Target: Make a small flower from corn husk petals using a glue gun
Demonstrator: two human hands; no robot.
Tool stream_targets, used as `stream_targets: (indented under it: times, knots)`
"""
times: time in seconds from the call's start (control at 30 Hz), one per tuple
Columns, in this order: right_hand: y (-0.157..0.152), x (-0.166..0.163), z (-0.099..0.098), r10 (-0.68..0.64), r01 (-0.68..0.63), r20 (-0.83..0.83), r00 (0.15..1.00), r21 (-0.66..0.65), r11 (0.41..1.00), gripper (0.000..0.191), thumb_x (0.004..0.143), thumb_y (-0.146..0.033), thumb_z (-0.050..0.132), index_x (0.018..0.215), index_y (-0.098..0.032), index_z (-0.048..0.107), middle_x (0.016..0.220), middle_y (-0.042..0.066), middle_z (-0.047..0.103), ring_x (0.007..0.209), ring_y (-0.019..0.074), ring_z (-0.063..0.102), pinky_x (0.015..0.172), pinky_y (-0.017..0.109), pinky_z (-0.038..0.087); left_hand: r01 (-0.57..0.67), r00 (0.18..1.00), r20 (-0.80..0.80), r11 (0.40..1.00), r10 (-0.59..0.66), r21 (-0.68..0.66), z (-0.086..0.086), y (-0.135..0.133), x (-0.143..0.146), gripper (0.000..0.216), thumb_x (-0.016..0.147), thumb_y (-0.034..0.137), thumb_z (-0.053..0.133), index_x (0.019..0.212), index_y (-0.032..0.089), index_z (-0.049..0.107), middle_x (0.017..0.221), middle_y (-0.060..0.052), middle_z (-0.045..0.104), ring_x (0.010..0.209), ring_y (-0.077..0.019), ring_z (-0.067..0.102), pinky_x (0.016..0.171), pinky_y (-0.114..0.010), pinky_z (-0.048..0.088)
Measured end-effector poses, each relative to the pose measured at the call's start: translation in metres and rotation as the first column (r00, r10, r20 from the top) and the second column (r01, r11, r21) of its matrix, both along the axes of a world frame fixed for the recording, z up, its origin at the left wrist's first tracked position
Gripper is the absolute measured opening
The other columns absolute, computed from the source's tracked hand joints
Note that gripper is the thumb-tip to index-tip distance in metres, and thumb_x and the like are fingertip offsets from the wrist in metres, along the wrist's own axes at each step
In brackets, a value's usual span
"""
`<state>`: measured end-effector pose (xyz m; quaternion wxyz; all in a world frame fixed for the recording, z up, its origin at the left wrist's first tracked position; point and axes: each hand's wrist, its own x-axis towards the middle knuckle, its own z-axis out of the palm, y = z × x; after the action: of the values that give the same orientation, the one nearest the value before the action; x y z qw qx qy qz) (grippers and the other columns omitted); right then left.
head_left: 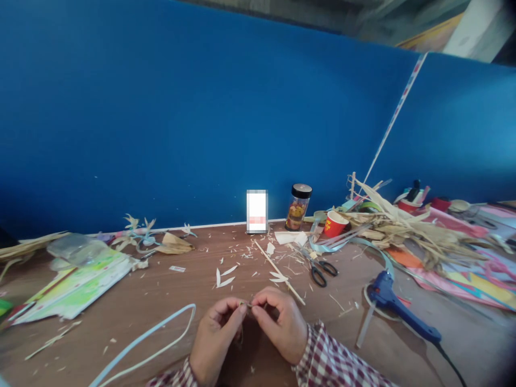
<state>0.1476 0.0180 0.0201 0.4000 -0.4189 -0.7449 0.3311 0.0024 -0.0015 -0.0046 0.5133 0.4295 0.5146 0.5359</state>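
Observation:
Both of my hands meet low in the middle of the view, fingertips almost touching. My left hand (220, 336) pinches one part of a small, thin, brownish-green piece (249, 306) between thumb and forefinger. On the other side of it, my right hand (280, 325) closes thumb and forefinger in the same kind of pinch. The piece is too small to name, and the fingers hide most of it. Just beyond the hands lie pale leaf-shaped cuttings (226, 281) and a thin straw-coloured stick (296, 291). Black-handled scissors (318, 276) rest to the right.
A blue glue gun (397, 309) with its cord lies at right. Behind are a red paper cup (334, 226), a lidded jar (298, 208), a blurred upright white rectangle (257, 209) and piled dried husks (427, 231). At left are a green-white sheet (80, 285) and a pale blue strip (153, 328).

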Motion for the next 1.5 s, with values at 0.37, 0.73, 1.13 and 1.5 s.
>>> stream_targets:
  times: [0.37,0.73,1.13,1.5]
  knots:
    - [-0.003,-0.001,0.001,-0.03,0.029,0.068,0.997,0.01,1.0,0.01,0.078,-0.019,0.048,0.072,-0.017,0.057,0.068,0.0,0.055,0.063,0.0106,0.051,0.058,0.021,0.038,-0.007,0.999,-0.043,0.999,0.005,-0.045,0.0,0.002,-0.001,0.021,0.071,0.037,0.058,0.076,0.017,0.059,0.053,0.005,0.051,0.044,-0.007,0.042,0.043,-0.018,0.037]
    - [0.057,0.095,0.011,-0.559,0.454,0.587,0.586,0.333,0.826,0.011,0.076,-0.026,0.052,0.077,-0.017,0.059,0.083,0.008,0.056,0.081,0.0211,0.05,0.073,0.033,0.037,-0.039,0.999,-0.019,0.994,0.038,-0.101,0.005,0.003,-0.004,0.029,0.066,0.041,0.062,0.08,0.016,0.061,0.043,0.006,0.046,0.042,-0.0096,0.041,0.041,-0.02,0.035]
    - [0.069,0.122,0.0,-0.425,0.525,0.791,0.44,0.157,0.837,0.011,0.073,-0.026,0.056,0.079,-0.018,0.062,0.085,0.008,0.058,0.077,0.0206,0.056,0.062,0.028,0.038,-0.056,0.995,0.078,0.997,0.061,-0.061,0.005,0.008,-0.007,0.023,0.065,0.033,0.065,0.077,0.015,0.061,0.054,0.004,0.053,0.043,-0.0066,0.042,0.041,-0.018,0.036]
    - [0.07,0.125,0.003,-0.441,0.515,0.629,0.64,0.076,0.854,0.012,0.079,-0.024,0.042,0.079,-0.019,0.054,0.074,0.005,0.061,0.068,0.0185,0.058,0.059,0.027,0.039,-0.095,0.99,0.094,0.99,0.105,-0.1,0.004,0.011,-0.006,0.023,0.062,0.034,0.067,0.073,0.014,0.063,0.055,0.004,0.054,0.045,-0.0071,0.046,0.042,-0.018,0.038]
